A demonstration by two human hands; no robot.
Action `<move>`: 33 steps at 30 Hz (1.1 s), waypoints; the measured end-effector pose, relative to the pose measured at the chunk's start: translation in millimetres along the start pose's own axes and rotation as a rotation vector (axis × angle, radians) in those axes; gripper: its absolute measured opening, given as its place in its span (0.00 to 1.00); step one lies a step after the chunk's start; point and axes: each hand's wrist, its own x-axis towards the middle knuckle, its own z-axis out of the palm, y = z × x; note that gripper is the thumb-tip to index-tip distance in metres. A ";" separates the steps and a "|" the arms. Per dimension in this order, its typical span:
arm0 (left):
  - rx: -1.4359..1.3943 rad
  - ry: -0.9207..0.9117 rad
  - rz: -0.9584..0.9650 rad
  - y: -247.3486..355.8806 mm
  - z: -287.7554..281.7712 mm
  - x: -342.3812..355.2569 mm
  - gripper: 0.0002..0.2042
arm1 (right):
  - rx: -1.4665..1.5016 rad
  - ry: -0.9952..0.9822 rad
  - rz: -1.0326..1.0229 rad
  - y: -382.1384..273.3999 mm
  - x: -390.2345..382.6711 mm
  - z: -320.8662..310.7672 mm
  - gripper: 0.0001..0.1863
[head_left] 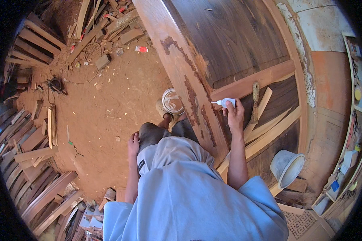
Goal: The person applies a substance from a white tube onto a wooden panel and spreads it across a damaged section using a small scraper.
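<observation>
The right hand (234, 114) is closed around a small white glue bottle (225, 103), held nearly level with its nozzle pointing to the person's left, at the inner edge of the light stile of a large wooden door panel (229, 36) that lies flat in front of the person. The nozzle tip sits at or just off the wood where a pale cross rail (253, 82) meets the stile; whether glue is coming out cannot be told. Judged from the layout, the work is at an early to middle stage: several loose light-coloured wood strips (265, 128) lie unfixed on the dark lower panel, and a wood-handled tool (255, 102) rests untouched just beside the hand. The right forearm extends straight forward from the lower edge, wrist slightly bent down. The left hand (133, 145) holds nothing, its fingers loosely curled against the raised left knee. A grey bucket (287, 166) lies tipped on its side near the right elbow, and the earth floor (108, 100) carries scattered offcuts.
</observation>
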 end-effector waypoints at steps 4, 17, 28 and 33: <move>-0.019 0.011 0.021 -6.1 2.1 2.7 0.20 | 0.090 0.024 -0.006 -1.3 0.9 -0.5 0.13; 0.134 -0.012 -0.008 -24.3 -9.9 -38.6 0.18 | 0.732 0.122 0.152 -0.9 -21.4 -25.6 0.14; 0.147 -0.168 -0.008 -47.7 30.0 -14.6 0.16 | 1.215 0.329 -0.012 25.5 -126.4 -67.3 0.16; 0.221 -0.199 0.071 -28.4 20.2 -66.9 0.17 | 1.362 0.246 0.031 1.9 -156.8 -70.1 0.15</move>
